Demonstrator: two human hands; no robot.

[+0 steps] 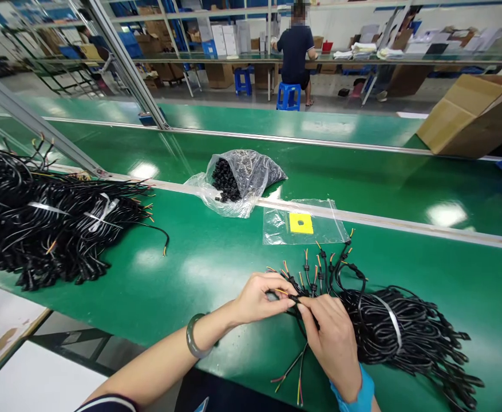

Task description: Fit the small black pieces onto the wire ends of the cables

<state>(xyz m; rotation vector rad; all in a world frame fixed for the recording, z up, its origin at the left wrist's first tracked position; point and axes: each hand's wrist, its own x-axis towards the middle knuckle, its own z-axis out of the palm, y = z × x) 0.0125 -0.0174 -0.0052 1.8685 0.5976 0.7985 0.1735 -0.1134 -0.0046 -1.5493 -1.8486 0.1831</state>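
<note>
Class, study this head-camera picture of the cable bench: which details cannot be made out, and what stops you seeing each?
- Head view: what the right hand and left hand pinch on the cable; fingers cover it.
- Small black parts in the plastic bag: too small and glare-veiled to identify.
- Left cable pile: cut off by the left edge.
- Yellow card print: too small.

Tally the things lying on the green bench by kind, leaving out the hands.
Black cable bundles: 2, one at left, one at right beside the hands
Plastic bag of small black parts: 1
Flat clear bag with a yellow label: 1
Cardboard boxes lying at the far right: 1
Total: 5
</note>
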